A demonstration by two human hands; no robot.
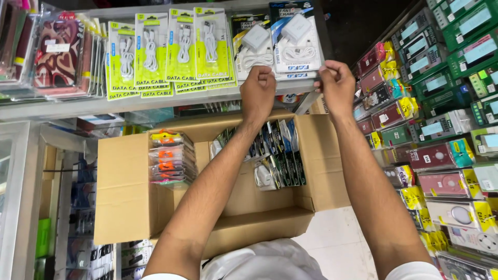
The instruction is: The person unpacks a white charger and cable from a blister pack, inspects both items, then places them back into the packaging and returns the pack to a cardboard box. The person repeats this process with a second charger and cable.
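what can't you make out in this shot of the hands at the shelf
Head view only:
- Left hand fingertips: curled under, so its grip is hidden.
- Blue-and-white charger packs: lower edges covered by both hands; right hand pinches one.
- Open brown cardboard box: floor hidden by forearms and packets.

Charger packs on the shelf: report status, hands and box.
Left hand and right hand both pinch the blue charger pack at its bottom edge. Open cardboard box below, part-filled. Nothing blocking.
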